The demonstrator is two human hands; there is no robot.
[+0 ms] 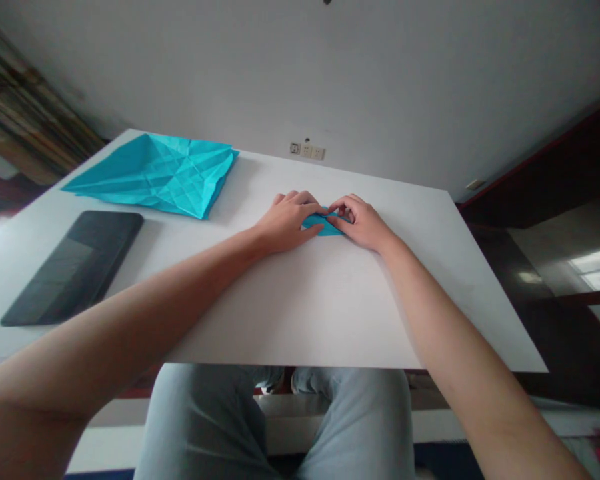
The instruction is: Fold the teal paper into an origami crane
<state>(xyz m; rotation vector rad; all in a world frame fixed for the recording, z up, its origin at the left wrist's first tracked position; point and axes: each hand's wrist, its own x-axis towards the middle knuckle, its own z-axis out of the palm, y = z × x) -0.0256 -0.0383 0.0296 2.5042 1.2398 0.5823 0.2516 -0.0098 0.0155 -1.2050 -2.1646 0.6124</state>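
A small folded piece of blue paper (pixel 330 229) lies on the white table (pixel 300 313), between my two hands. My left hand (pixel 295 219) rests on its left part, with the fingers along the far side and the thumb on the near side. At the right part, my right hand (pixel 360 220) pinches the paper between bent fingers and thumb. Both hands hide much of the paper, so its full shape cannot be made out.
A larger creased sheet of blue paper (pixel 165 173) lies at the table's back left. Nearer on the left is a dark tablet or phone (pixel 75 267). Behind the table stands a grey wall with sockets (pixel 307 151). A curtain (pixel 25 107) hangs at the left.
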